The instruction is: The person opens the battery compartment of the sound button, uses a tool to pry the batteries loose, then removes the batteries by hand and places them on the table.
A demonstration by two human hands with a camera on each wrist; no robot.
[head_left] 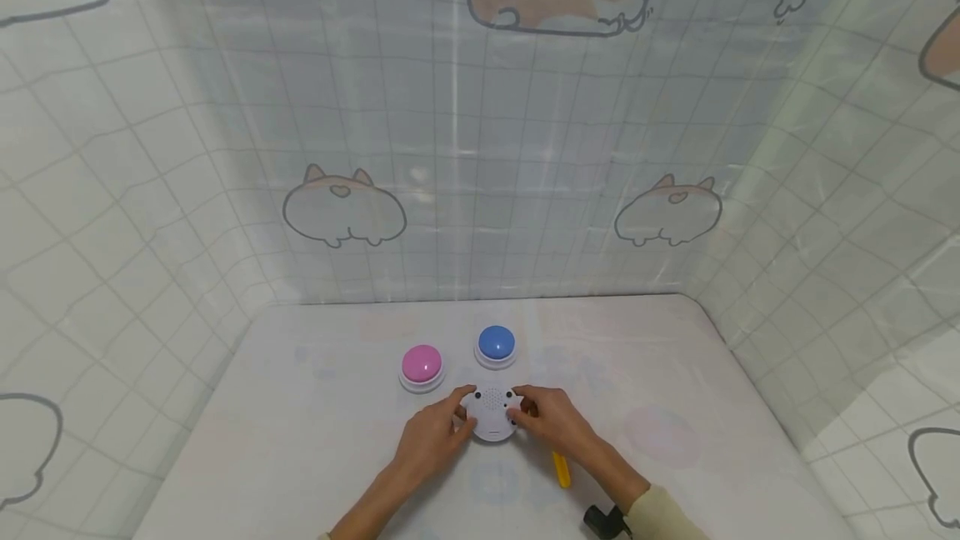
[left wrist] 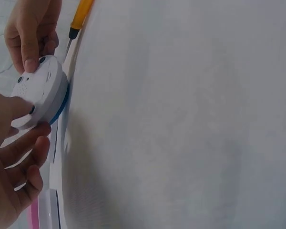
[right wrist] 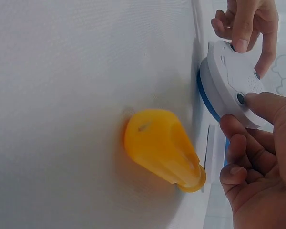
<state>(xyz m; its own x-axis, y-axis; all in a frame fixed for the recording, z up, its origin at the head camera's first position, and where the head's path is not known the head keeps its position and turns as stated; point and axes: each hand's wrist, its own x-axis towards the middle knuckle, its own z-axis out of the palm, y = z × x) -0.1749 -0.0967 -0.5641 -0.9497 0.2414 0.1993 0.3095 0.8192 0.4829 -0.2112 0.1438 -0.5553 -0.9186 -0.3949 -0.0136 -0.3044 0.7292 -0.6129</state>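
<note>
A round white push button (head_left: 492, 413) is turned over, its back with speaker holes and dark round spots facing up. Its blue dome (right wrist: 207, 98) shows along the underside in the right wrist view. My left hand (head_left: 433, 438) grips the left edge between thumb and fingers. On the opposite edge my right hand (head_left: 557, 419) pinches it, the thumb (right wrist: 264, 106) beside a dark spot. Whether the dome touches the table I cannot tell. Beneath the right forearm lies a screwdriver (head_left: 561, 470) with a yellow handle; its dark collar and metal shaft appear in the left wrist view.
Two upright buttons stand beyond my hands: a pink one (head_left: 422, 365) to the left and a blue one (head_left: 496, 343) behind. A black object (head_left: 603, 522), partly hidden by the right sleeve, lies at the near edge. Patterned curtains (head_left: 510, 190) surround the white table (head_left: 300, 440).
</note>
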